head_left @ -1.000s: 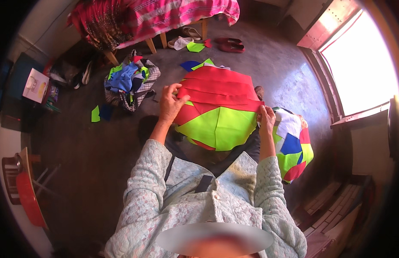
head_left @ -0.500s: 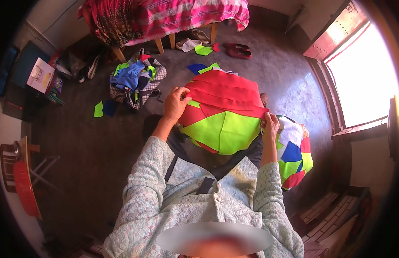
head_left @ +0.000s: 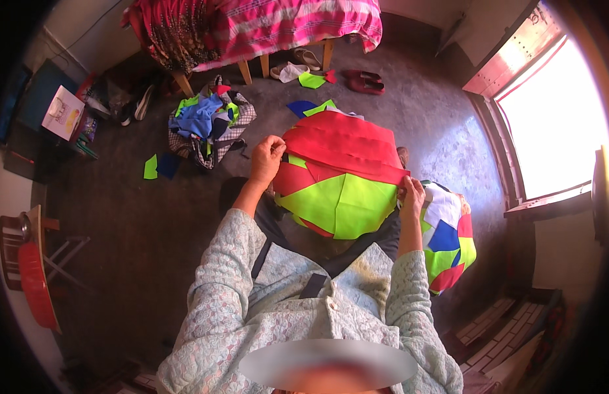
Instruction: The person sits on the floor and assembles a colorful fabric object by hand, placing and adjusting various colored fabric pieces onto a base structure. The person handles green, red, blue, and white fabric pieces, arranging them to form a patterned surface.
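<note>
Left floor (head_left: 134,226): is giving open passage beside the left hand (head_left: 268,157).
Far left: bag (head_left: 245,116) and scraps (head_left: 151,167) are interrupting it.
Right: bundle (head_left: 442,236) is crowding the right hand (head_left: 411,194).
Far: shoes (head_left: 365,83) and pink cloth (head_left: 285,31) are obstructing.

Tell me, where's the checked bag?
The checked bag sits on the floor, upper left in the head view, beside a blue scrap and left of the left hand.

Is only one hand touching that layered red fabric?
No: the left hand holds the layered red fabric by its left edge, the right hand by its right end.
</note>
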### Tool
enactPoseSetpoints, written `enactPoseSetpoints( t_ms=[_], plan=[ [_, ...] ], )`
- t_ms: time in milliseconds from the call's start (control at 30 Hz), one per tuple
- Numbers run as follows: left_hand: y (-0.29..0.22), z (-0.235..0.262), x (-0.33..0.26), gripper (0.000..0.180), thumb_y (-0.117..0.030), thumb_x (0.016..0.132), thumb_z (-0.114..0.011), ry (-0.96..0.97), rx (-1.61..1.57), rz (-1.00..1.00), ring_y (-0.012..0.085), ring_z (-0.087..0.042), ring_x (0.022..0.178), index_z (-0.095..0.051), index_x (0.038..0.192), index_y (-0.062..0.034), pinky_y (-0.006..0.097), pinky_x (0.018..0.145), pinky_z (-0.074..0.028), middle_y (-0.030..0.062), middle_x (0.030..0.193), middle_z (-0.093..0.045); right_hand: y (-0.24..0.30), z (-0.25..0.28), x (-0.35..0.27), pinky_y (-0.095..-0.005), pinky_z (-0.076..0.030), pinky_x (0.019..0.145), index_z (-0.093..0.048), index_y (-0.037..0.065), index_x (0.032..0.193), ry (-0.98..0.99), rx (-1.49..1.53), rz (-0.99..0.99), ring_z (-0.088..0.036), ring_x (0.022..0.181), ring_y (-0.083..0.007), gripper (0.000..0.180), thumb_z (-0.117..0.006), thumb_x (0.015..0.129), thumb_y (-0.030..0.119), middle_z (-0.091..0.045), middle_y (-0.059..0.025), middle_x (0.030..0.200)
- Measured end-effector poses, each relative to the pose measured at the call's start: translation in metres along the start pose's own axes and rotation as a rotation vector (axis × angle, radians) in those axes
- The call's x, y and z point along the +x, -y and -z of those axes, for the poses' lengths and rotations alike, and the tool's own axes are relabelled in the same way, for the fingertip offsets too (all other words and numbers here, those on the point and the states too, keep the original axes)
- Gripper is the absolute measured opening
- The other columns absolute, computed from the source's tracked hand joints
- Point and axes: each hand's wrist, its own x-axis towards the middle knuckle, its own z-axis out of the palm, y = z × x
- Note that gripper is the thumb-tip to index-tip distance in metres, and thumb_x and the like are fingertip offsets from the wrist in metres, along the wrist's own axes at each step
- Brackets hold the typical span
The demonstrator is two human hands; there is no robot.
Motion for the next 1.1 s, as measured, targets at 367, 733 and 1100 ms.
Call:
enactPoseSetpoints(
  t_ms=[367, 733, 1100],
  plan=[
    [0.002, 0.007, -0.001, 0.019, -0.023, 0.090, -0.065, -0.023, -0.485, 0.479, 0.0109, -0.060, 0.063, -0.059, 0.094, -0.0054, 0.026, 0.053, -0.050, 0.0012, 0.077, -0.061, 0.002, 0.001, -0.001, -0.0197, -0.039, 0.045, -0.059, 0.007, 0.093, -0.003, 0.007, -0.007, -0.050, 0.050, -0.0067, 0.016, -0.068, 0.091, 0.020, -0.057, 0.0021, 0.068],
    [-0.003, -0.006, 0.003, 0.026, -0.027, 0.082, -0.072, -0.072, 0.151, 0.066, 0.0291, -0.065, 0.074, -0.066, 0.086, -0.0021, 0.039, 0.068, -0.050, 0.0133, 0.081, -0.065, 0.005, 0.000, -0.002, -0.0205, -0.040, 0.048, -0.063, 0.006, 0.095, -0.011, -0.026, 0.034, -0.051, 0.052, -0.0061, 0.017, -0.068, 0.090, 0.022, -0.060, 0.0013, 0.071],
    [0.002, 0.008, 0.002, 0.021, -0.024, 0.088, -0.068, 0.054, -0.470, 0.502, 0.0057, -0.055, 0.063, -0.069, 0.087, -0.0040, 0.022, 0.059, -0.046, -0.0033, 0.074, -0.063, 0.007, 0.003, 0.003, -0.0210, -0.039, 0.046, -0.061, 0.005, 0.092, -0.047, -0.030, 0.033, -0.050, 0.051, -0.0072, 0.018, -0.067, 0.091, 0.023, -0.059, -0.0001, 0.070]
  ],
)
